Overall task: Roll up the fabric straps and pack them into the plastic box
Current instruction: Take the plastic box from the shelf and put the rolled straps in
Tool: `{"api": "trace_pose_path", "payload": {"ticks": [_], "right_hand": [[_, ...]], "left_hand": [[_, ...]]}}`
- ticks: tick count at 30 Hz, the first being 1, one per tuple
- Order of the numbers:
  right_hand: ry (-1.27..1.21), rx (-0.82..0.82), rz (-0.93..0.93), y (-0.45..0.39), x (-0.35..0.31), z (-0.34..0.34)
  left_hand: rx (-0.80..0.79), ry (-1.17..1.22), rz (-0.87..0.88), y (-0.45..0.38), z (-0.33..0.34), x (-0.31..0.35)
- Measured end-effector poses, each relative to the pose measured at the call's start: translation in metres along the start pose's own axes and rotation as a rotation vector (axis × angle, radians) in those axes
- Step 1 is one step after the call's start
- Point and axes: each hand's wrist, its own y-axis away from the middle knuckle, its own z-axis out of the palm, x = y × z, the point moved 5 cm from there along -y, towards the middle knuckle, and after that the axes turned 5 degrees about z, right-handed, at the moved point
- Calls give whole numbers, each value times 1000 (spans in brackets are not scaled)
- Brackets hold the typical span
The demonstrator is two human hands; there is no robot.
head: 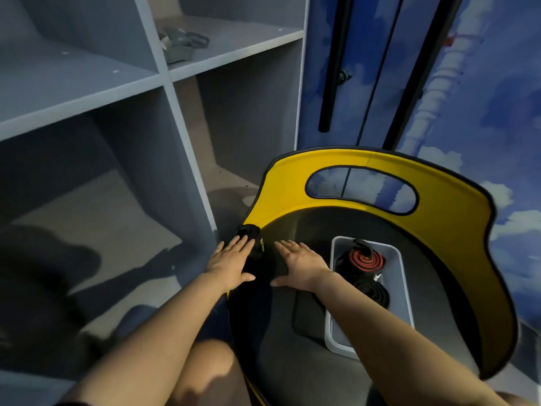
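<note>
Dim room. Work surface is a dark grey, rounded seat-like pad (366, 230) with a tall yellow back panel (456, 224) edged in black; an oval cut-out (361, 189) in the panel shows the wall behind. It serves as the tabletop here.

Left hand (229, 263) lies flat, fingers straight, palm down on a black fabric strap (257, 259) at the pad's left edge. Far end of the strap is wound into a small black roll (248, 231) just beyond the fingertips. A small tag with light lettering shows on the strap between the hands. Right hand (301, 265) also flat, fingers straight and spread, pressing the pad just right of the strap. Neither grip is clenched; both are released and pressing.

Clear plastic box (405, 294) sits on the pad to the right of the right forearm, touching the surface, long side running away from the camera. Inside: a coiled strap with a red and black spiral (364, 259) at the far end, a black coil (371, 293) beside it nearer the camera.

Left of the pad: grey-blue open shelving (164, 83), several compartments. One upper shelf holds a small greenish-grey bundle (183, 43); cannot tell what it is. Behind the pad: a blue wall (497, 112) with a cloud pattern, and two black vertical bars (333, 68) against it. A bare knee (207, 373) shows at the bottom.
</note>
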Motion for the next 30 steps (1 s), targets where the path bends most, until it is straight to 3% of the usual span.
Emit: {"api": "trace_pose_path", "payload": {"ticks": [5, 10, 16, 24, 30], "right_hand": [[-74, -3, 26, -36, -9, 1], [-170, 15, 69, -68, -13, 6], [-495, 50, 128, -94, -15, 16], [-552, 171, 130, -76, -1, 13], [-588, 209, 116, -36, 9, -3]], "left_hand": [[108, 44, -43, -20, -10, -17], [71, 13, -30, -44, -12, -27], [139, -17, -8, -52, 0, -26], [226, 93, 22, -46, -2, -9], [118, 294, -2, -38, -9, 13]]}}
